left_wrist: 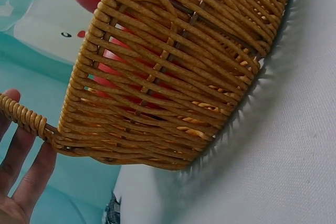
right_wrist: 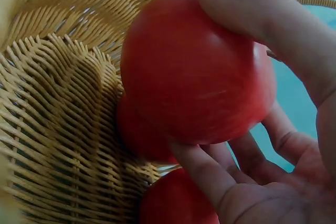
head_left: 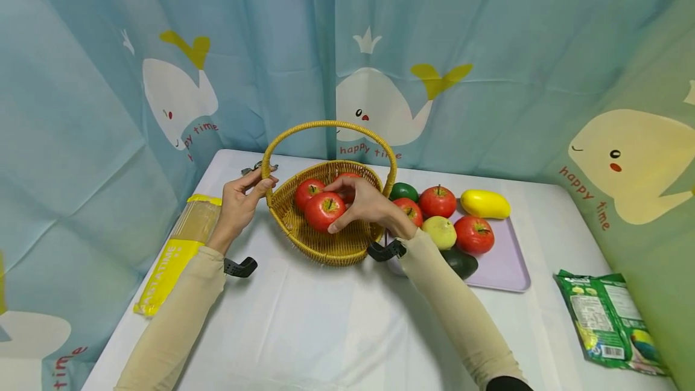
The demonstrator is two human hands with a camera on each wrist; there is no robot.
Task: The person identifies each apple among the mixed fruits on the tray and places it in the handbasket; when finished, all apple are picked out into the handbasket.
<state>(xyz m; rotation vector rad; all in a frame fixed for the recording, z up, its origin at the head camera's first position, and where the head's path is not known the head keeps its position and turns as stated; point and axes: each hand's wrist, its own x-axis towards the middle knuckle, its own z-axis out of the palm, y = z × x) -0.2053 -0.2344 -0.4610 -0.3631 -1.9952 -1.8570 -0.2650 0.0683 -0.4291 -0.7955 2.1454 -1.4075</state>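
Observation:
A yellow-brown wicker basket (head_left: 331,253) with a tall arched handle stands on the table. My left hand (head_left: 242,201) pinches the foot of that handle at the basket's left end; the left wrist view shows its fingers (left_wrist: 32,169) behind the wrapped handle. Over the basket, my right hand (head_left: 362,201) grips a red apple (head_left: 324,212) between thumb and fingers. In the right wrist view this apple (right_wrist: 194,66) is held above the basket's woven inside. Two more red apples lie in the basket, one at the left (head_left: 308,190), the other partly hidden behind my right hand.
Right of the basket, a lilac tray (head_left: 516,258) bears red apples, a yellow fruit (head_left: 485,204), a pale green fruit (head_left: 440,233) and dark green ones. A yellow pasta packet (head_left: 168,267) lies at the left, a green packet (head_left: 610,321) at the right. Curtains hang behind the table.

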